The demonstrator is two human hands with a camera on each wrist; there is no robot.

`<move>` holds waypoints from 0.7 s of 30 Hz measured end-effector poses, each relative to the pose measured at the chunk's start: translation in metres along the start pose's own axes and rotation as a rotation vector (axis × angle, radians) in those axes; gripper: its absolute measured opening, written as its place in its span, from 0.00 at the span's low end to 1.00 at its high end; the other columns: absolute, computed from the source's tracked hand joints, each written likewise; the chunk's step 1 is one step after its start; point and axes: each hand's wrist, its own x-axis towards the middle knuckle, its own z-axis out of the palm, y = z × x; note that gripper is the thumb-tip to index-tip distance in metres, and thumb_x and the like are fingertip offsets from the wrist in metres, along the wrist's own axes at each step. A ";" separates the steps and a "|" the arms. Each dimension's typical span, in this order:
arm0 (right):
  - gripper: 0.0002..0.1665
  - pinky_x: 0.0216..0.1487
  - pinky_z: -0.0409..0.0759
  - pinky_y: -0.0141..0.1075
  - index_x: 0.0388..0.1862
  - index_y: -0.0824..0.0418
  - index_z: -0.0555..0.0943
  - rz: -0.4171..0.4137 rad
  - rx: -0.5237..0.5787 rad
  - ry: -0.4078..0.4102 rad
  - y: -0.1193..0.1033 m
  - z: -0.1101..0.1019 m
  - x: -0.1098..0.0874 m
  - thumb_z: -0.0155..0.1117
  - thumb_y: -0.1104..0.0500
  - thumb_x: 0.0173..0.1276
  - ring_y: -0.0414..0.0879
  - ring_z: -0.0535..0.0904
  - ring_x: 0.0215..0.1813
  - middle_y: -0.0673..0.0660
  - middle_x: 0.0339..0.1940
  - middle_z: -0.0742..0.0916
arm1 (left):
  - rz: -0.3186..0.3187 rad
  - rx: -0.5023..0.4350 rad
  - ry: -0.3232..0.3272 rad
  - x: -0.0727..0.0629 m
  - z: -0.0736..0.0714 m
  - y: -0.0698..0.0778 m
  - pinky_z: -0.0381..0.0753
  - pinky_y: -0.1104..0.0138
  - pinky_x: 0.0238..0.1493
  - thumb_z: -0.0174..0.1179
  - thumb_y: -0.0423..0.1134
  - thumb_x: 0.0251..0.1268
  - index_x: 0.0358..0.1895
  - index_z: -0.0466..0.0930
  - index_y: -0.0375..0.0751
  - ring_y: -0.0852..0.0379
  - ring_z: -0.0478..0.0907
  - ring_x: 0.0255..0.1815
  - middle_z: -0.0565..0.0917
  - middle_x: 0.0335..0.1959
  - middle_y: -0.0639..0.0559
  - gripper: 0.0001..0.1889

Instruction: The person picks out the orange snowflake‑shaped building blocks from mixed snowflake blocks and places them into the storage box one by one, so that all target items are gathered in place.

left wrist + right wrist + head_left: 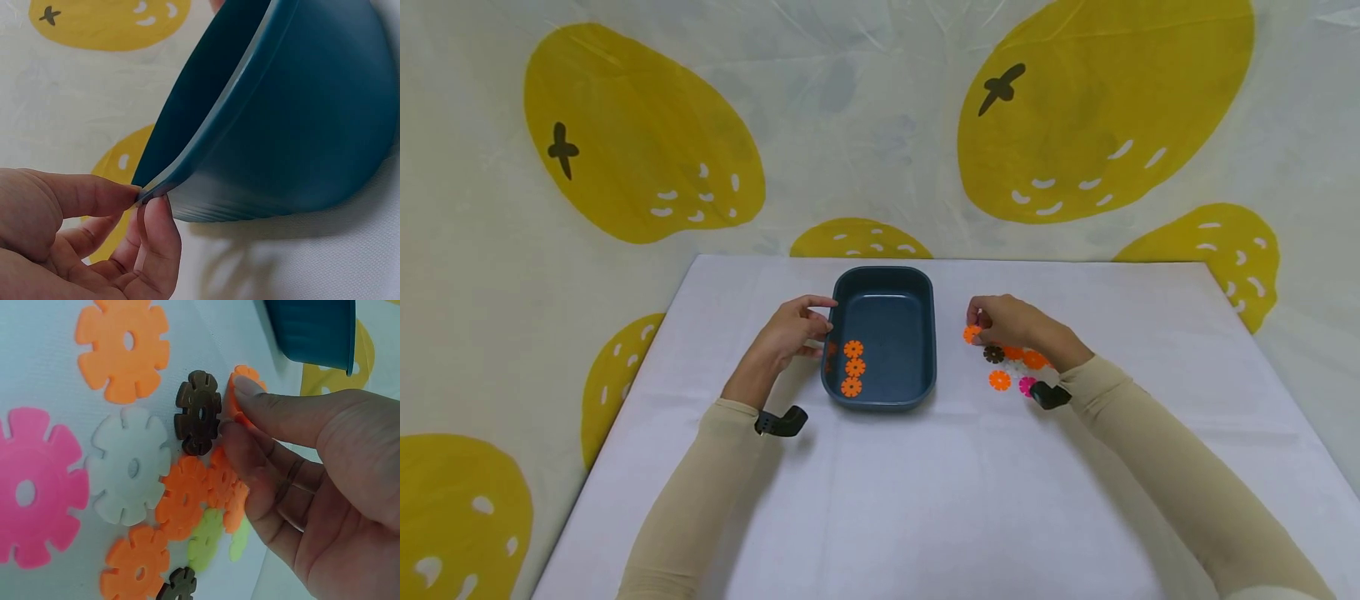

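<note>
A dark blue rectangular tray [898, 333] stands on the table, three orange flower-shaped plastic discs [854, 367] lined up along its left side. My left hand [784, 335] pinches the tray's left rim between thumb and fingers, seen close in the left wrist view. To the right of the tray, my right hand [1018, 321] pinches another orange disc [250, 372] between thumb and index finger. Just beside those fingertips is a brown disc [198, 412]. More discs lie under and near the hand: a white one [129, 465], a pink one [62, 481], green and other orange ones.
A white cloth [880, 500] covers the table. Behind it hangs pale fabric printed with large yellow fruit shapes [647, 133]. Dark wrist devices [782, 422] are worn on both wrists, the right one close over the pink disc. One orange disc [999, 380] lies at the pile's near edge.
</note>
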 end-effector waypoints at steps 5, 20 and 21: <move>0.15 0.43 0.79 0.43 0.51 0.60 0.76 -0.019 0.021 0.006 0.000 0.000 -0.001 0.70 0.61 0.69 0.49 0.81 0.32 0.56 0.34 0.83 | 0.001 0.003 -0.001 0.000 0.000 0.001 0.86 0.63 0.36 0.58 0.32 0.73 0.65 0.77 0.54 0.44 0.79 0.48 0.76 0.49 0.43 0.22; 0.13 0.33 0.81 0.41 0.51 0.61 0.75 -0.053 0.143 0.003 0.003 -0.002 -0.005 0.66 0.63 0.71 0.53 0.81 0.25 0.60 0.36 0.84 | 0.007 0.008 -0.001 0.001 -0.001 0.000 0.86 0.62 0.37 0.58 0.32 0.73 0.65 0.77 0.55 0.44 0.79 0.48 0.76 0.49 0.43 0.21; 0.13 0.32 0.81 0.41 0.51 0.61 0.75 -0.050 0.156 0.002 0.003 -0.002 -0.006 0.66 0.63 0.71 0.53 0.81 0.24 0.60 0.36 0.84 | 0.006 0.008 0.000 0.001 -0.001 0.000 0.86 0.62 0.37 0.58 0.32 0.73 0.65 0.77 0.55 0.44 0.79 0.47 0.76 0.49 0.43 0.21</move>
